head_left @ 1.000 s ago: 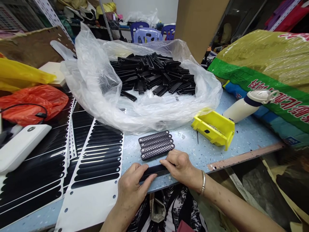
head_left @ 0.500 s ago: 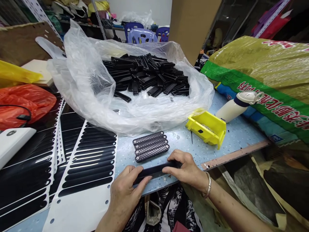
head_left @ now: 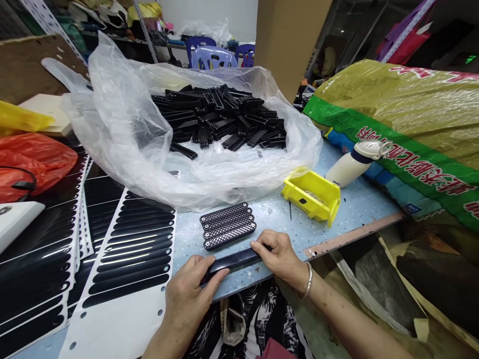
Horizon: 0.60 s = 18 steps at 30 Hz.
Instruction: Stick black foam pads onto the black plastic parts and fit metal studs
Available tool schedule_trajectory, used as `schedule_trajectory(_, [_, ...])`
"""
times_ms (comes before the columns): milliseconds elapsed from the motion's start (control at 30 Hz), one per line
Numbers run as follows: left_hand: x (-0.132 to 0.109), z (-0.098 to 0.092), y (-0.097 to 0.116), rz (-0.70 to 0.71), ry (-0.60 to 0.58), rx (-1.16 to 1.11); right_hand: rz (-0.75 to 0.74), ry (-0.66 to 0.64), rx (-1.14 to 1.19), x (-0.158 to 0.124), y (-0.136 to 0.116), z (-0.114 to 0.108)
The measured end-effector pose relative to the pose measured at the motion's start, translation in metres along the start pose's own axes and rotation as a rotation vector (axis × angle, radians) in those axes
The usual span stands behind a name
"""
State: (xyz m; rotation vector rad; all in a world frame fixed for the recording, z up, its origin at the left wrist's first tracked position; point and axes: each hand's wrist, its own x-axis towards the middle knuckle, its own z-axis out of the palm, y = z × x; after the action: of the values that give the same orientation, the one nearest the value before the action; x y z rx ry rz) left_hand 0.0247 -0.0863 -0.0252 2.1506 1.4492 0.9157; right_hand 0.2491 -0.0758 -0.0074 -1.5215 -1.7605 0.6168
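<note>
The left hand (head_left: 190,283) and right hand (head_left: 281,255) pinch a seemingly unfinished black strip (head_left: 235,260) by the table's (head_left: 270,213) near edge, patterned pieces (head_left: 229,227) beyond perhaps done.

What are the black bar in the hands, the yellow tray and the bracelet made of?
Black bar: perhaps smooth plastic, since it shines softly, though coated metal could look alike. Yellow tray: likely moulded plastic, with even colour and stiff-looking, slightly shiny walls. Bracelet: probably polished metal, silvery with bright glints.
</note>
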Motion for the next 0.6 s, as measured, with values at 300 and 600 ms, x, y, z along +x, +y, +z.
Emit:
schedule_trajectory(300, [0.000, 0.001, -0.002, 0.028, 0.013, -0.007, 0.108, -0.140, 0.211, 0.000, 0.013, -0.037])
schedule_trajectory(600, [-0.001, 0.003, -0.004, 0.069, 0.036, -0.027, 0.027, -0.121, 0.060, 0.001, 0.005, -0.021])
